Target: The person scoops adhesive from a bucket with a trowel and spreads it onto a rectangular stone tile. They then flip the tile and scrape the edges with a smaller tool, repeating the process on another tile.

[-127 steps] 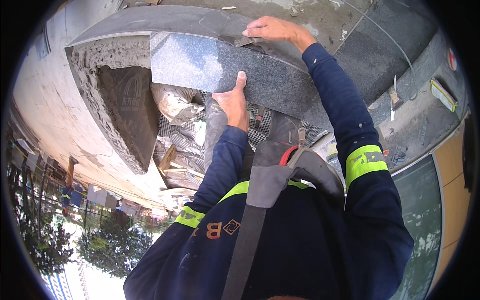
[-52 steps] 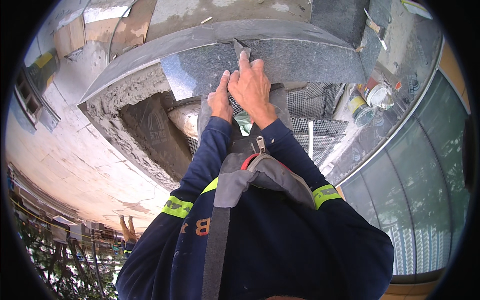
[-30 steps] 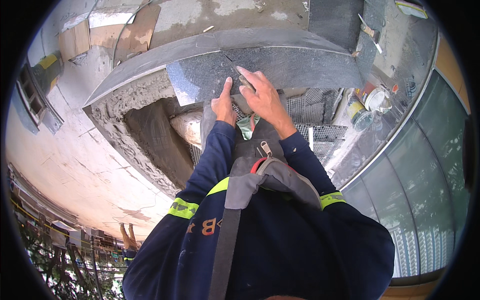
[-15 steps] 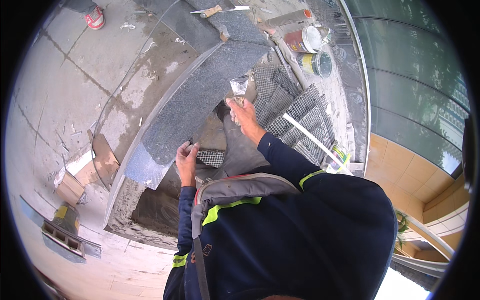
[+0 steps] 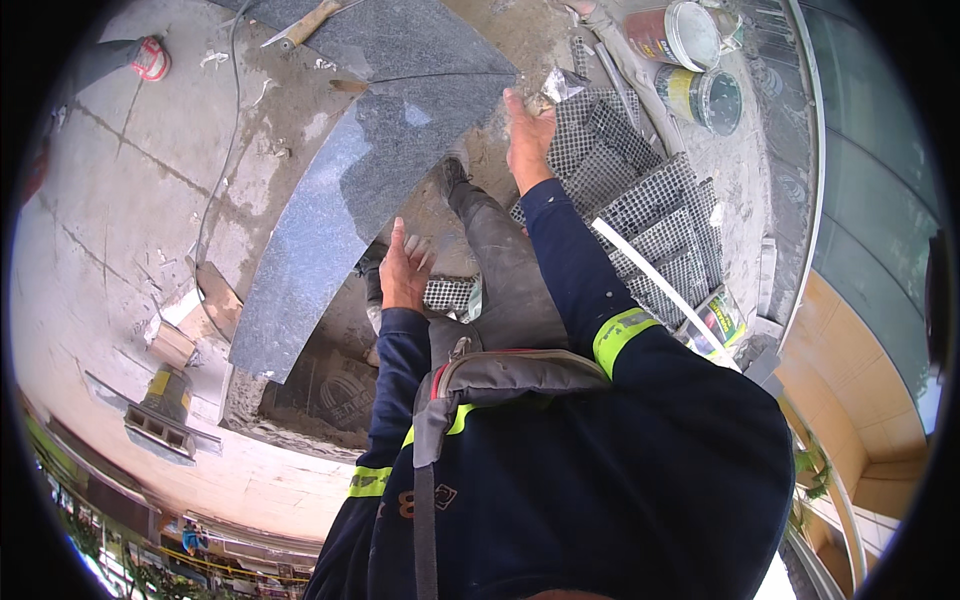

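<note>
A long grey stone slab (image 5: 345, 190), partly wet-looking, stretches diagonally across the ground in front of me. By its near edge is my left hand (image 5: 405, 268), fingers apart and nothing seen in them. Further out, at the slab's right end, my right hand (image 5: 528, 140) has one digit stretched out along the edge. Its other fingers are partly hidden. Just beyond them lies a shiny metal blade (image 5: 563, 84); whether the hand touches it I cannot tell. A small mosaic tile piece (image 5: 450, 293) is close to my left hand.
Stacked mosaic tile sheets (image 5: 650, 225) lie right of my leg, crossed by a white strip (image 5: 660, 290). Two buckets, one red-brown (image 5: 672, 36) and one yellow-banded (image 5: 700, 98), stand far right. A wooden-handled tool (image 5: 308, 24) rests on another slab. A person's shoe (image 5: 151, 60) shows far left.
My right hand has moved outward to the slab's right end, its fingers opening. The left hand has spread its fingers. The slab now appears tilted differently, and the view has shifted.
</note>
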Action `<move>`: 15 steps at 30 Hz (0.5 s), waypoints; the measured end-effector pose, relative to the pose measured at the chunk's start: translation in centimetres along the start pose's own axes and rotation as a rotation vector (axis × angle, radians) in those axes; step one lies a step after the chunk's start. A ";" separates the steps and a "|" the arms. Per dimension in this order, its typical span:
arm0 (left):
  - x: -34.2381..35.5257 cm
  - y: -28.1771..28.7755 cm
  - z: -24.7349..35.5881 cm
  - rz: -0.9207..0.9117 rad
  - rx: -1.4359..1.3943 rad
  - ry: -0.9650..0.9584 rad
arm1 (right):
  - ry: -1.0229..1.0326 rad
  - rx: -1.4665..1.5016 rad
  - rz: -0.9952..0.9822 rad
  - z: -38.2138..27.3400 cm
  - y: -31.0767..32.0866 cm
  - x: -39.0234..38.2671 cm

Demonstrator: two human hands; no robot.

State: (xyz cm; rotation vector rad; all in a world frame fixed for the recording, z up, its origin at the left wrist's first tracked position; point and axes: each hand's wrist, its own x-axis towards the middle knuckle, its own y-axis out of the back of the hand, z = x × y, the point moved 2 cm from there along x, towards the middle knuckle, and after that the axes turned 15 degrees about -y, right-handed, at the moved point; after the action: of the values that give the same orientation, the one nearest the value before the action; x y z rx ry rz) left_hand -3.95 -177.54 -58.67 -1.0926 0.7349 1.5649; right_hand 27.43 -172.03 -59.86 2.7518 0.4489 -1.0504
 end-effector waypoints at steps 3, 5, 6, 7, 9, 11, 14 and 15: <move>-1.3 -6.1 1.2 -0.067 0.502 -0.168 | -0.024 0.023 -0.048 -0.2 0.2 2.7; -2.4 -9.7 2.9 -0.119 0.759 -0.519 | -0.071 0.018 -0.088 0.1 0.2 3.7; -3.0 -11.3 3.9 -0.154 0.890 -0.691 | -0.094 0.007 -0.109 0.2 0.4 3.9; -2.9 -12.3 4.3 -0.095 1.071 -0.995 | -0.108 -0.005 -0.133 -0.3 0.4 4.0; -2.1 -13.0 5.0 -0.002 1.080 -1.084 | -0.108 0.053 -0.104 -0.6 -0.2 3.6; -1.8 -13.2 5.0 0.103 0.993 -0.861 | -0.124 0.061 -0.081 -1.4 -0.4 3.5; -0.3 -8.9 2.5 0.334 0.321 -0.259 | -0.178 0.027 -0.057 -2.0 -1.1 3.2; -0.4 -7.0 2.2 0.095 0.093 -0.191 | -0.183 0.031 -0.022 -1.9 -1.1 3.3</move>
State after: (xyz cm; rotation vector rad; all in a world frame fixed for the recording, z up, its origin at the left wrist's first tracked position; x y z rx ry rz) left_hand 2.17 -173.88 -56.89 -0.8372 0.7300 1.6721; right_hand 30.60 -169.80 -60.78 2.6497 0.4399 -1.3105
